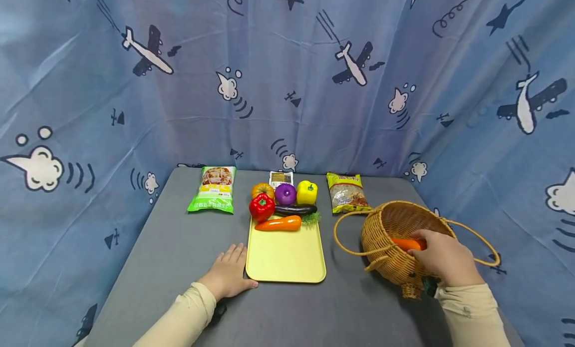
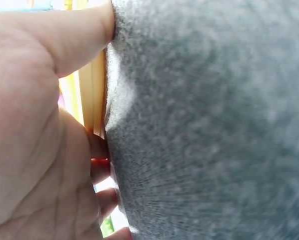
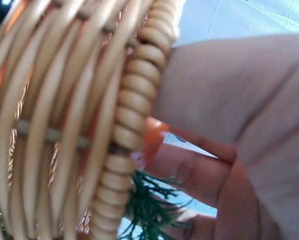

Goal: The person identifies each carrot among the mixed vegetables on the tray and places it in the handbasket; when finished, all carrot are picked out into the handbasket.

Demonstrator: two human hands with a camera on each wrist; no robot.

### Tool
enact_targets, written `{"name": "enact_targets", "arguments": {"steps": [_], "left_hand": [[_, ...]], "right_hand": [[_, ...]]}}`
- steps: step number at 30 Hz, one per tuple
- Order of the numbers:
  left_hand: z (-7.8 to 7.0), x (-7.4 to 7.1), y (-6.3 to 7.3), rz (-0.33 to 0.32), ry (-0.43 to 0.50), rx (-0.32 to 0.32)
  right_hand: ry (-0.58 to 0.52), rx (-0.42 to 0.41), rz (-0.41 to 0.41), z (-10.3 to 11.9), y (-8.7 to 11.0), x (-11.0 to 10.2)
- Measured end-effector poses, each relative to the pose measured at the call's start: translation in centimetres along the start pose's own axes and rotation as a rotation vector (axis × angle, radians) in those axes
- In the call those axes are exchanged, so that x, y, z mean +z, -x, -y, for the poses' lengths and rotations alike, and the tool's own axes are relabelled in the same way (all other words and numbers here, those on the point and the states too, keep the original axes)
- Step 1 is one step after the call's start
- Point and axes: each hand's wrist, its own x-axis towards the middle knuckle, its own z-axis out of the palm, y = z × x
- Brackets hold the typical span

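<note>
My right hand (image 1: 444,259) reaches over the rim of a wicker basket (image 1: 382,239) and pinches an orange carrot (image 1: 406,244) at its mouth. In the right wrist view, the carrot (image 3: 153,137) shows between thumb and fingers behind the woven rim (image 3: 134,105), with green fronds (image 3: 152,207) below it. My left hand (image 1: 227,273) lies palm down, fingers straight, along the left edge of a pale yellow tray (image 1: 285,259), its thumb at the front corner. On the tray's back part lie another carrot (image 1: 278,223), a red bell pepper (image 1: 262,207) and an eggplant (image 1: 294,210).
Behind the tray stand a yellow bell pepper (image 1: 307,192), a purple round vegetable (image 1: 285,194) and an orange pumpkin (image 1: 260,189), with a small packet (image 1: 281,177) behind. A green bag (image 1: 214,189) lies back left, a yellow bag (image 1: 347,193) back right. Patterned curtains (image 1: 287,87) enclose the grey table (image 1: 179,237).
</note>
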Motion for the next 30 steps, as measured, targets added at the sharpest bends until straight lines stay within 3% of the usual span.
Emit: {"name": "enact_targets", "arguments": {"steps": [5, 13, 21, 24, 30], "left_hand": [[0.0, 0.0, 0.0, 0.008, 0.012, 0.011], [-0.1, -0.2, -0.3, 0.023, -0.009, -0.007], [0.0, -0.4, 0.0, 0.041, -0.015, -0.032], [0.0, -0.4, -0.1, 0.04, -0.021, -0.031], [0.0, -0.5, -0.3, 0.034, -0.022, -0.026]], "right_hand": [[-0.01, 0.001, 0.018, -0.1, -0.2, 0.2], [-0.013, 0.008, 0.113, -0.2, -0.9, 0.2], [0.019, -0.011, 0.115, -0.3, -1.6, 0.8], [0.042, -0.018, 0.024, 0.0, -1.3, 0.9], [-0.028, -0.122, -0.342, 2.9, 0.5, 0.0]]}}
